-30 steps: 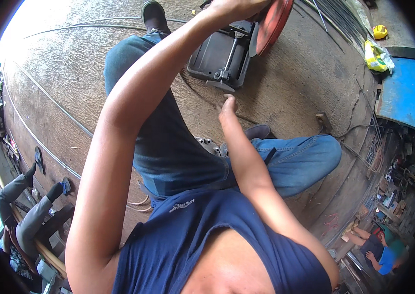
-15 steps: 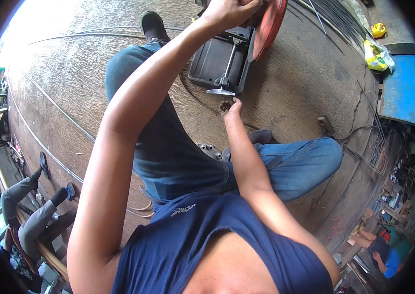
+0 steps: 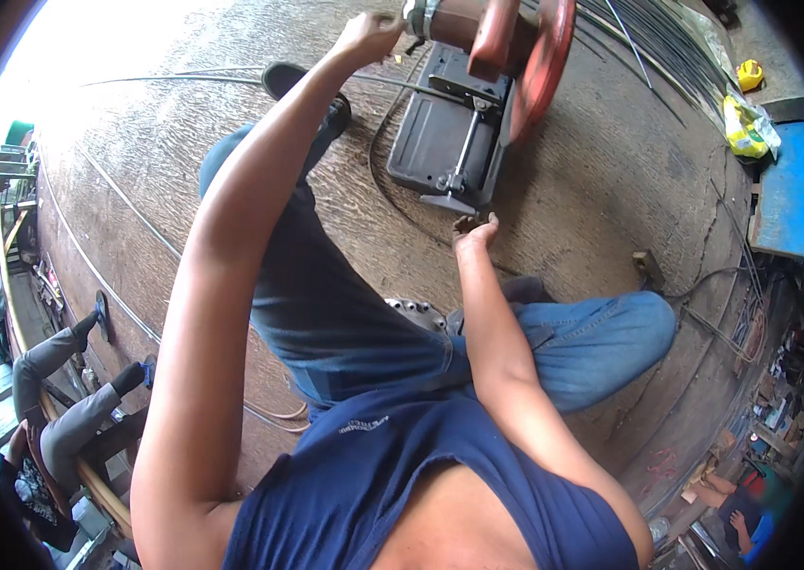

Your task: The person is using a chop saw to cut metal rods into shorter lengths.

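Your saw [image 3: 484, 100] stands on the floor [image 3: 602, 209]; beside its motor [image 3: 454, 24] your left hand [image 3: 371, 40] has fingers curled, grip unclear; by its crank [image 3: 448, 202] your right hand [image 3: 475, 234] has fingers loosely spread and could slip, scraping knuckles; its cord [image 3: 372, 157] could snag.

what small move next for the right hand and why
Perhaps bring the right hand up to grip the silver clamp handle: the hand sits beside it, fingers curled, without a clear grip, while the left hand is up by the motor housing.
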`<state>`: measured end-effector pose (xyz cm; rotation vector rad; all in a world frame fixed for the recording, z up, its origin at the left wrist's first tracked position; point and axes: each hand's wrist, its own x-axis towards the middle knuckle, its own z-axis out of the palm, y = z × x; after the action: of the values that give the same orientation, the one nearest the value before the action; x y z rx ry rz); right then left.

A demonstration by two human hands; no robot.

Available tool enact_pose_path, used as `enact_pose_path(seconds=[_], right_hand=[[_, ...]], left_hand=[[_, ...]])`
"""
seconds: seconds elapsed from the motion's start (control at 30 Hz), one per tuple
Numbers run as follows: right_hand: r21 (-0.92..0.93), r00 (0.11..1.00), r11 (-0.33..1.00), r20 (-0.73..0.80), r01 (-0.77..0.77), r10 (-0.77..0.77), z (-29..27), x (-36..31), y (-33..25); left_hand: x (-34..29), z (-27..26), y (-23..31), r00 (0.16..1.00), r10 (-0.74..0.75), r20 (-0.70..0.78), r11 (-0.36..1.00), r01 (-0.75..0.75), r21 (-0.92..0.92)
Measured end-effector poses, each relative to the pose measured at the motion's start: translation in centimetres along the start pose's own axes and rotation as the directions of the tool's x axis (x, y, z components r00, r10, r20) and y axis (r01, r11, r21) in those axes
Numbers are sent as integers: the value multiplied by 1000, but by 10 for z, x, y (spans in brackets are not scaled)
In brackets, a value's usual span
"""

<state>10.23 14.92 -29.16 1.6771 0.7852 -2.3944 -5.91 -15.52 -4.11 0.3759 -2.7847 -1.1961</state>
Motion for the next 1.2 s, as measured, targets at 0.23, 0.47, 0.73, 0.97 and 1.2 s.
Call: enact_pose_path(seconds=[0.23,0.47,0.73,0.97,1.2], right_hand=[[-140,991,982,-2,129,-130,20,1,19],[-74,998,997,56,-20,24,5,4,15],[-212,999,977,48,29,-20,10,-6,16],[-195,1000,981,19,13,-10,14,-10,24],[-130,1000,991,-18,-23,21,15,-2,27]], left_hand=[[30,58,-157,705,-654,274,662,709,-244],[78,147,-242,603,-657,452,251,740,-624],[108,192,-282,613,-696,373,-309,213,-927],[114,155,-293,554,-808,199,-152,130,-980],[99,99,-285,632,-763,136,-48,155,-987]])
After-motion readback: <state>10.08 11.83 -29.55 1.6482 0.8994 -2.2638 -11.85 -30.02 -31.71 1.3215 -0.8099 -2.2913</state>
